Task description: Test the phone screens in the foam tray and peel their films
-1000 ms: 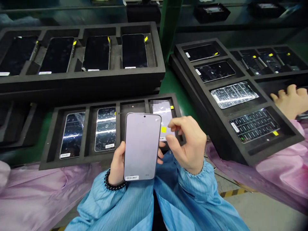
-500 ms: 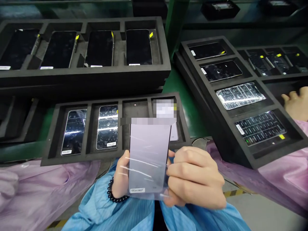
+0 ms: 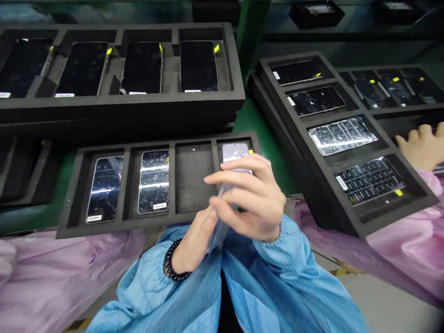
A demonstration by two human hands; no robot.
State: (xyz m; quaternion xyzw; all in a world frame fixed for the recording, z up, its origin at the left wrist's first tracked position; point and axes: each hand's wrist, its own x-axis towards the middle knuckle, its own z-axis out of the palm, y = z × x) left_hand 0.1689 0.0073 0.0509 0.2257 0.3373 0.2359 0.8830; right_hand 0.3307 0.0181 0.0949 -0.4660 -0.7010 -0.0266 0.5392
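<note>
My left hand [image 3: 196, 236], with a black coil band at the wrist, holds a phone [image 3: 215, 231] tilted nearly edge-on, with clear film around it. Over the phone's upper part reaches my right hand [image 3: 248, 194], its fingers bent and apart; whether its fingertips touch the phone or film is hard to tell. Just behind my hands lies a dark foam tray [image 3: 126, 185] with four compartments. Two phones with dark screens, one [image 3: 105, 189] at the far left and one [image 3: 154, 182] beside it, lie there. A lit phone [image 3: 235, 150] is in the right compartment, partly hidden by my right hand.
Stacked foam trays [image 3: 121, 104] with several phones stand at the back left. More trays [image 3: 312, 134] with phones are on the right, where another person's hand [image 3: 423, 145] rests near one. Pink sleeves or clothing [image 3: 104, 259] show on both sides.
The held phone has turned from facing the camera to nearly edge-on. My right hand has moved up and left from its lower side edge, its fingers now more spread.
</note>
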